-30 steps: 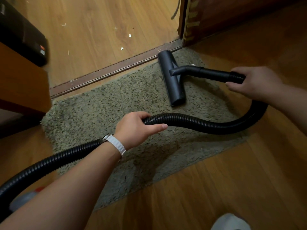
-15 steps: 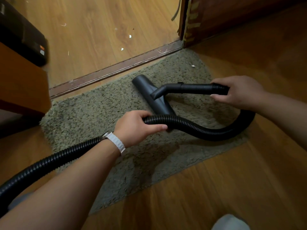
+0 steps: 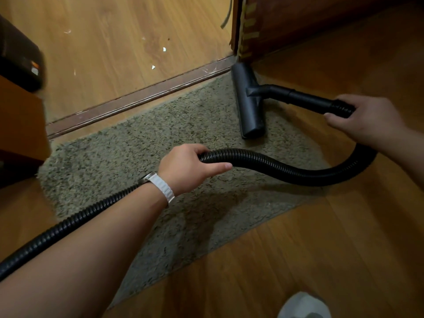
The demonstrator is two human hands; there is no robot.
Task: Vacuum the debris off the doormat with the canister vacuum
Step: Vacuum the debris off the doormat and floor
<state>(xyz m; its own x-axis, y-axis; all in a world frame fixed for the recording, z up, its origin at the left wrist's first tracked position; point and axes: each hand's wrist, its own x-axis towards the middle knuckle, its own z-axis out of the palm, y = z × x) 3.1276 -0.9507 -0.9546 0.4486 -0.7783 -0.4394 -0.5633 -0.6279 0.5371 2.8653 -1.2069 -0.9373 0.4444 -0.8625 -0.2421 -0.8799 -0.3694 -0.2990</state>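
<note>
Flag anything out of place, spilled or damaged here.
White scraps lie scattered on the wooden floor beyond the threshold strip, off the doormat. A wisp of fluff sits on the strip. The door edge looks chipped.

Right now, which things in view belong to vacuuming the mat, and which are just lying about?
Part of the job: doormat, nozzle, hose, left hand gripping the hose, right hand gripping its end by the nozzle.

Just lying about: white scraps on the bare floor, black box, door, shoe.
</note>
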